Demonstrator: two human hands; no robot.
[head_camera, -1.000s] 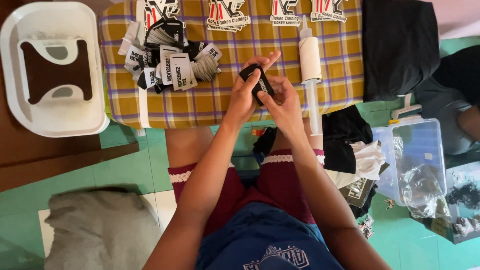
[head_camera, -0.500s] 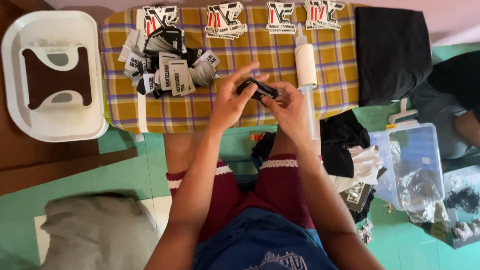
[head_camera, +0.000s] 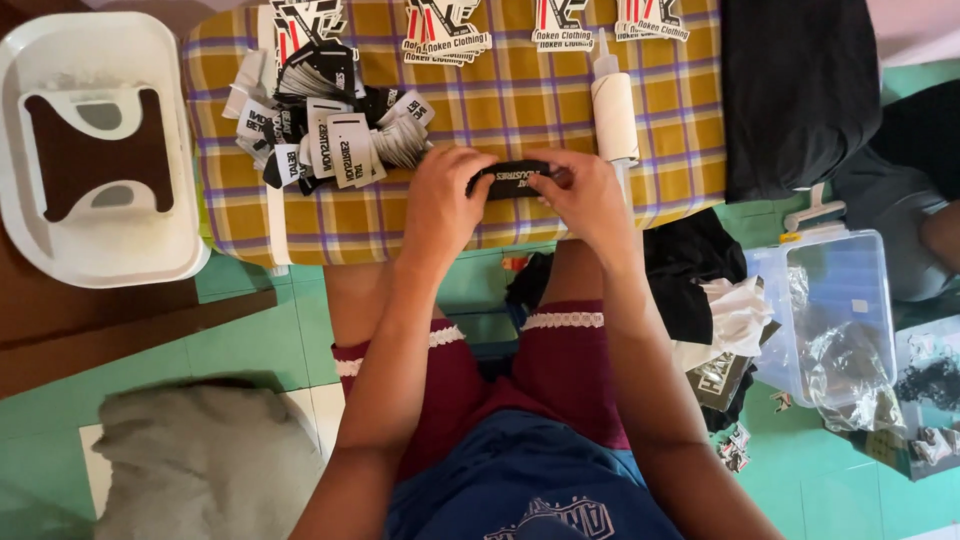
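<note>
My left hand (head_camera: 443, 203) and my right hand (head_camera: 585, 195) both grip a small black folded fabric piece with white lettering (head_camera: 513, 180), holding it flat over a yellow plaid cloth (head_camera: 520, 110) on a low board. To the left of my hands lies a heap of black and white fabric labels (head_camera: 325, 135). A white roll on a stick (head_camera: 614, 115) stands just right of my right hand. Several printed card tags (head_camera: 445, 30) lie along the cloth's far edge.
A white plastic stool (head_camera: 95, 150) stands at the left. Black garments (head_camera: 795, 90) lie at the right, with a clear plastic box (head_camera: 835, 310) of bagged items below them. A grey cloth (head_camera: 205, 465) lies on the green tiled floor at lower left.
My hands have lowered the black fabric piece onto the plaid cloth and spread it out flat between them.
</note>
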